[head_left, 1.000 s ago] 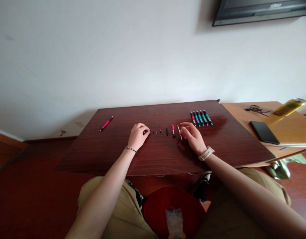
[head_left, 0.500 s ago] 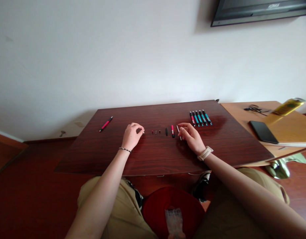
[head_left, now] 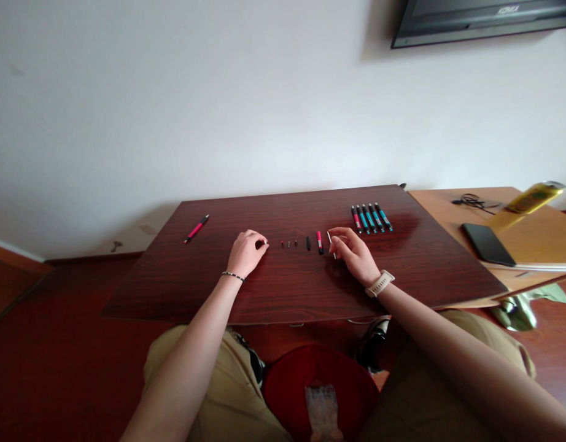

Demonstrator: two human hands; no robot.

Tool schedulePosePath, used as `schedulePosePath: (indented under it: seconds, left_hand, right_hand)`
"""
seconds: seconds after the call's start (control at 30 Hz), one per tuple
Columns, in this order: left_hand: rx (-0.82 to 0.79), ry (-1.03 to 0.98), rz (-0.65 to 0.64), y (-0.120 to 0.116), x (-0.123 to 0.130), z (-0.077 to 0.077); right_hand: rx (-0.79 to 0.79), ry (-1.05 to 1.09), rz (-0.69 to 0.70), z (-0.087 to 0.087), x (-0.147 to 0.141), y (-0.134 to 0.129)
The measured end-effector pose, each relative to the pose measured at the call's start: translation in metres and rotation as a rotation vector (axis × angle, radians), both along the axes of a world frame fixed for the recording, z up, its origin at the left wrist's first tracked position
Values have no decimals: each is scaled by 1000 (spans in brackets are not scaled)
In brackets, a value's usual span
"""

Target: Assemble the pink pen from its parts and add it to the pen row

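My left hand hovers at the table left of a row of small pen parts. Its thumb and index finger are pinched together; a tiny pale piece seems to show at the tips, too small to name. My right hand has its fingers curled over a thin white pen refill, which is partly hidden beneath them. Between the hands lie a tiny red piece, a small spring-like piece, a small dark piece, a black grip and a pink-and-black pen barrel.
One pink-and-black pen lies at the table's left. Several pens, mostly teal, are lined up at the back right. A lighter side table adjoins, bearing a black phone-like slab, a cable and a yellow packet.
My left hand has shifted very slightly to the right, its fingertips still pinched. The right hand and the row of parts look the same.
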State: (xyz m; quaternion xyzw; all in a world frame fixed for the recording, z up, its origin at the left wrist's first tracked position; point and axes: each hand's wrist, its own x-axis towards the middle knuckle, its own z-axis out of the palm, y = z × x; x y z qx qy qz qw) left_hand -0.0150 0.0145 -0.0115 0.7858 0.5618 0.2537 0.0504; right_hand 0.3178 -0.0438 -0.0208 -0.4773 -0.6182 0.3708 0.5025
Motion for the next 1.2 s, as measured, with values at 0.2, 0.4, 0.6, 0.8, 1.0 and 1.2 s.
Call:
schedulePosePath:
  seconds: [0.2, 0.4, 0.6, 0.8, 1.0, 1.2]
  left_hand:
    - [-29, 11, 11, -5, 0, 3]
    - [-44, 37, 7, -9, 1, 4]
    - [175, -78, -3, -22, 9, 17]
    - [111, -47, -328, -50, 34, 25]
    - [14, 111, -404, -62, 59, 6]
    - [-29, 126, -401, -62, 63, 4]
  right_hand:
    - [2, -20, 10, -1, 0, 1]
    - [20, -28, 12, -1, 0, 1]
    - [36, -57, 6, -4, 1, 2]
    - [32, 1, 10, -5, 0, 2]
    - [31, -12, 17, -2, 0, 1]
    - [35, -26, 32, -5, 1, 3]
